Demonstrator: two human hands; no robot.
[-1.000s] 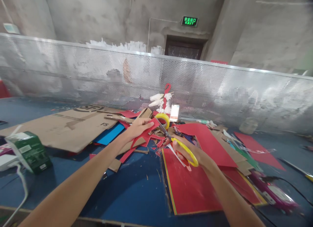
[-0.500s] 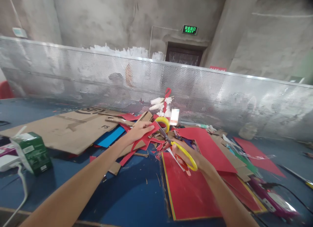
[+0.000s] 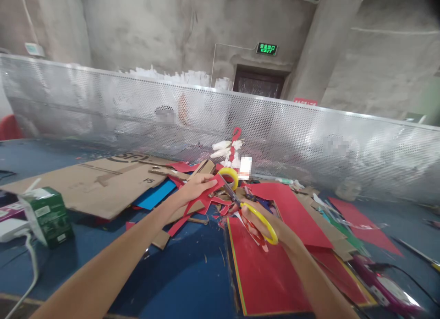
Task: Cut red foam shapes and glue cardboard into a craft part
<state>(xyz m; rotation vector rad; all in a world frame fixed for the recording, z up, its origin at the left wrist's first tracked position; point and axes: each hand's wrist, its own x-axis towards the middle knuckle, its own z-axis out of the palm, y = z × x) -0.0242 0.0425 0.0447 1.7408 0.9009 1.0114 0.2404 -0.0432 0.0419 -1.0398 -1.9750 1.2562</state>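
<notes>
Left hand (image 3: 196, 189) is closed on red paper (image 3: 217, 187), right hand (image 3: 254, 219) on yellow-handled scissors (image 3: 258, 214); the paper should be held taut, with fingertips kept clear of the blades (image 3: 233, 195).

A bare, slim left forearm (image 3: 118, 257) enters low on the left and slants up toward the middle, tapering into the bare left hand (image 3: 195, 189), back upward, its thumb and fingers pinched together and aimed to the right. A bare, slim right forearm (image 3: 309, 268) rises from the lower right and leans inward to the bare right hand (image 3: 256, 214), curled in a grip and partly hidden. The hands are near each other, apart
</notes>
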